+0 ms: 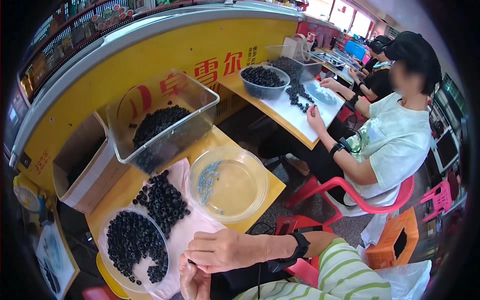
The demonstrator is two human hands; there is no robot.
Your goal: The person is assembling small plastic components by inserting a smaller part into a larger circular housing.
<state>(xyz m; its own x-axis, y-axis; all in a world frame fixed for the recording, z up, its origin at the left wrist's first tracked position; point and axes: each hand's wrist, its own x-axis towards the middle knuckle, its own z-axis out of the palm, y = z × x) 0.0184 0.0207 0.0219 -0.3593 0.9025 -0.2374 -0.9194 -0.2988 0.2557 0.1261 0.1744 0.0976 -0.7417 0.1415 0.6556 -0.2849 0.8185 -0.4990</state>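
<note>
My right hand point(220, 250) comes in from the right, with a dark band on its wrist. Its fingers are pinched around a small black piece point(191, 261), of which only a bit shows. Just below, my left hand point(194, 283) has its fingertips closed on the same piece from underneath. To their left, a round clear tub point(166, 235) holds many black ring-shaped pieces point(131, 240). More black rings point(162, 202) lie heaped on a pale pink cloth point(179, 175). Behind my hands, a round clear plastic tub point(255, 187) contains small light-blue pieces point(206, 182).
A large clear bin point(200, 107) of black pieces stands at the table's back, beside a cardboard box point(92, 177). To the right, a co-worker point(385, 135) sits on a red chair point(395, 202) at another table. An orange crate point(395, 240) is on the floor.
</note>
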